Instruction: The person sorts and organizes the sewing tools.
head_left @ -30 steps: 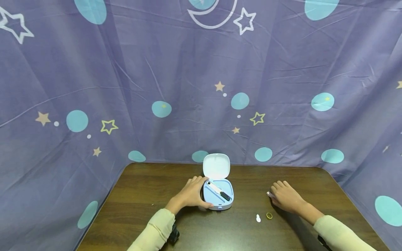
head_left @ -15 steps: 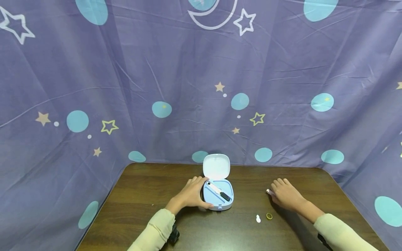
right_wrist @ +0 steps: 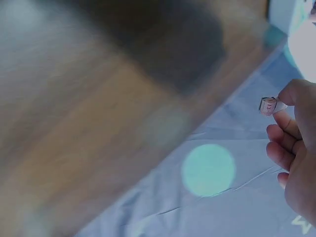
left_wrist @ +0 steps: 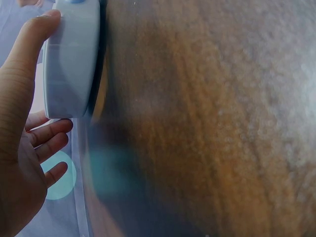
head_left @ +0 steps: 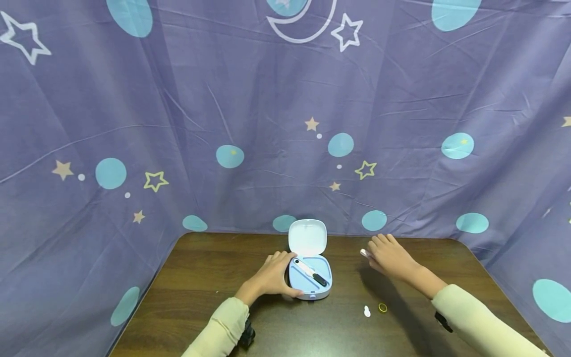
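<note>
A small blue and white case [head_left: 310, 292] stands with its white lid [head_left: 308, 237] raised. Its blue tray bears a slim white tool with a black end [head_left: 311, 271], lying diagonally. My left hand [head_left: 270, 274] grips the case's left side, thumb at the front and fingers at the back; in the left wrist view the thumb [left_wrist: 42, 27] presses the pale wall [left_wrist: 74, 64]. Right of the case, my right hand [head_left: 392, 258] is raised over the table. Between thumb and fingers it pinches a small rolled measuring tape [right_wrist: 268, 105] with red printed numbers.
On the table [head_left: 196, 307], in front of the right hand, lie a small white needle threader [head_left: 367, 311] and a yellow ring [head_left: 382, 308]. A purple curtain [head_left: 258, 198] with stars and dots hangs right behind the table's far edge.
My right hand has lifted and moved left toward the case with the measuring tape. The left hand and the case have stayed put.
</note>
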A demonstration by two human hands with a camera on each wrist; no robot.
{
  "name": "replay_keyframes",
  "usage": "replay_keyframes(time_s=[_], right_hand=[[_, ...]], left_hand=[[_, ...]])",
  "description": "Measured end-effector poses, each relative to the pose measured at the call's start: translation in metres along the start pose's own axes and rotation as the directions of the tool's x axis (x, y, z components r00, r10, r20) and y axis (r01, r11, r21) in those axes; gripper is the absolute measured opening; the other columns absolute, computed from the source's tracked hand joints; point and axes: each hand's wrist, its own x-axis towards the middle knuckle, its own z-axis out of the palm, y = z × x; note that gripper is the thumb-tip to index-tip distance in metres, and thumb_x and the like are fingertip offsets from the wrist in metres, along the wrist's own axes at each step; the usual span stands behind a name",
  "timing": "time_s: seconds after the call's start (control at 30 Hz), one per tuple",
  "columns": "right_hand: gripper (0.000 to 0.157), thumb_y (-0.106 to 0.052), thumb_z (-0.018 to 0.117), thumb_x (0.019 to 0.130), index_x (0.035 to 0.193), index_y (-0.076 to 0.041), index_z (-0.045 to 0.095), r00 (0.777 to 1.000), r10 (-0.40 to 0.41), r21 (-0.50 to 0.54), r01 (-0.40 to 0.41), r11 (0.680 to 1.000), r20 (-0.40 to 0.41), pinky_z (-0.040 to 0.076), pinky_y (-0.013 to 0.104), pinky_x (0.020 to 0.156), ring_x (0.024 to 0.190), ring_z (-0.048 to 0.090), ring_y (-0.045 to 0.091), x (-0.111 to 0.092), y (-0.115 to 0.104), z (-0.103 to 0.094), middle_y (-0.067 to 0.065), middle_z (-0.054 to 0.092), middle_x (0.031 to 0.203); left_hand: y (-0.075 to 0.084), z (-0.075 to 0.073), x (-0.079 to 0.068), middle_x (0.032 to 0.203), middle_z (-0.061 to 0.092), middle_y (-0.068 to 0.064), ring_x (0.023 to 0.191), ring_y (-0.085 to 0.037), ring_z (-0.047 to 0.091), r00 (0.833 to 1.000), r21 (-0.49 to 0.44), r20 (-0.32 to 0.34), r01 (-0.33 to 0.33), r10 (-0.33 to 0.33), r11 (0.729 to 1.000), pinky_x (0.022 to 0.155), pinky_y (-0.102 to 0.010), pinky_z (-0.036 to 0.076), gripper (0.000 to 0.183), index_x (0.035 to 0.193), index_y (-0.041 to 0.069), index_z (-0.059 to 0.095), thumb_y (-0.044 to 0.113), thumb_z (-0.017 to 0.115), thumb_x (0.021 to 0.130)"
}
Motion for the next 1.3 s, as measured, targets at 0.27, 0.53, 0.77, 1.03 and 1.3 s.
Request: replay_keyframes(time_s=[0.27,0.53,0.77,1.03,1.3], right_hand=[[0.026,-0.021,0.076,0.076,0.076,-0.016,0.050,1.000,0.018,0.039,-0.017,0.999,-0.020,0.028,0.031,0.066,0.070,0.038,0.015,0.044,-0.024,0.000,-0.006,0.042,0.072],[0.023,-0.022,0.075,0.083,0.079,-0.015,0.053,1.000,0.026,0.061,-0.027,0.998,0.018,0.028,0.030,0.071,0.073,0.037,0.013,0.067,-0.045,0.003,-0.005,0.045,0.076],[0.022,-0.023,0.075,0.084,0.080,-0.015,0.055,1.000,0.002,0.043,-0.003,0.999,0.022,0.028,0.030,0.070,0.073,0.038,0.014,0.082,-0.059,0.011,-0.004,0.049,0.077],[0.024,-0.025,0.075,0.086,0.078,-0.014,0.055,0.995,0.005,0.060,-0.011,0.998,0.102,0.026,0.029,0.069,0.073,0.040,0.014,0.093,-0.074,0.022,-0.003,0.050,0.076],[0.027,-0.025,0.074,0.087,0.076,-0.013,0.053,0.989,0.004,0.082,-0.017,0.997,0.149,0.028,0.030,0.070,0.073,0.042,0.016,0.099,-0.084,0.033,-0.001,0.048,0.074]], left_hand=[[-0.001,0.000,-0.001,0.122,0.060,-0.001,0.107,-0.017,0.049,1.000,0.001,0.002,0.001,-0.001,1.000,0.096,-0.039,0.041,0.103,0.144,0.012,0.049,0.070,0.082,0.067],[-0.001,0.000,-0.001,0.123,0.060,-0.001,0.108,-0.017,0.050,1.000,0.005,0.007,0.006,-0.006,1.000,0.097,-0.039,0.041,0.103,0.145,0.012,0.049,0.071,0.082,0.067],[0.001,-0.002,-0.001,0.123,0.059,-0.001,0.108,-0.017,0.050,1.000,0.001,0.016,0.014,-0.014,1.000,0.096,-0.039,0.042,0.104,0.146,0.011,0.048,0.071,0.081,0.067],[0.003,-0.001,-0.001,0.123,0.060,-0.001,0.108,-0.017,0.050,1.000,0.001,0.010,0.017,-0.017,1.000,0.095,-0.038,0.042,0.104,0.146,0.010,0.048,0.071,0.081,0.068],[0.002,-0.002,-0.002,0.123,0.060,-0.001,0.108,-0.016,0.050,1.000,0.016,0.006,0.012,-0.012,1.000,0.095,-0.037,0.043,0.104,0.146,0.011,0.048,0.072,0.080,0.068]])
